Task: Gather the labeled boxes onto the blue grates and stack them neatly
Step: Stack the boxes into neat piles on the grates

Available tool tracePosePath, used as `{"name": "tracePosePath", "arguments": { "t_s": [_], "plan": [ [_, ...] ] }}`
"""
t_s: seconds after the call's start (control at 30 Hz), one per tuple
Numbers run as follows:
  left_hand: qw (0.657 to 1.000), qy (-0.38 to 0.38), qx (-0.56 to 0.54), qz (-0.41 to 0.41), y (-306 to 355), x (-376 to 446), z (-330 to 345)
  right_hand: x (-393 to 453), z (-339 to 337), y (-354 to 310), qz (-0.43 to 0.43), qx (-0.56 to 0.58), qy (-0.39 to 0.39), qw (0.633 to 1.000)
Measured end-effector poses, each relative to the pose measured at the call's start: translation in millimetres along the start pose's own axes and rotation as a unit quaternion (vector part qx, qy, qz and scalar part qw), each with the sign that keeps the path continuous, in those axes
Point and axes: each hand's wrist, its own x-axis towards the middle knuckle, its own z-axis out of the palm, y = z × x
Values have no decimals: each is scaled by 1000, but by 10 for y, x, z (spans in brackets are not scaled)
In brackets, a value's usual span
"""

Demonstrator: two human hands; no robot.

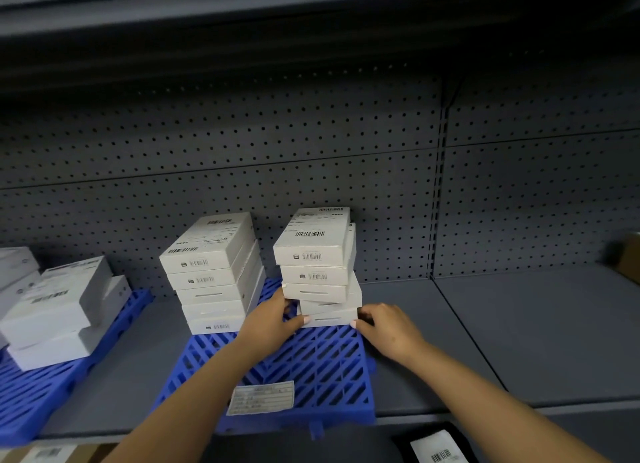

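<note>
**Square the right stack**

On the shelf (485,341), the middle grate (311,365) carries two stacks. The right stack (320,265) leans, its lower boxes shifted. Boxes look light, stiff, smooth: press the side faces. Your left hand (273,320) and right hand (388,327) pinch the bottom box (329,319). Free room lies to the right.

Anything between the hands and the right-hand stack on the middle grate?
Nothing visible. The left hand and right hand already touch the two ends of the bottom box of the right stack, on the blue grate.
</note>
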Motion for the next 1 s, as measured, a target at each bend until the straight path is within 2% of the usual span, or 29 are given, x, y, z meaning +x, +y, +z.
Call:
{"name": "tracePosePath", "arguments": {
  "t_s": [0.13, 0.3, 0.47, 0.63, 0.83, 1.0],
  "plan": [
    [1000, 1, -23, 5, -26, 23, -14, 21, -21, -23, 1, -23, 61, 998],
    [998, 2, -58, 9, -60, 14, -15, 33, -31, -68, -20, -89, 77, 993],
    [996, 1, -84, 17, -98, 53, 23, 22, 31, -70, -36, -96, 91, 991],
    [994, 0, -105, 24, -106, 38, 40, 36, 36, -69, -42, -87, 91, 991],
    [997, 12, -69, 18, -150, 34, 46, 71, 39, -65, -47, -79, 80, 993],
    [996, 6, -85, 1, -140, 15, 25, 50, 36, -57, -41, -21, 62, 997]
  ]
}}
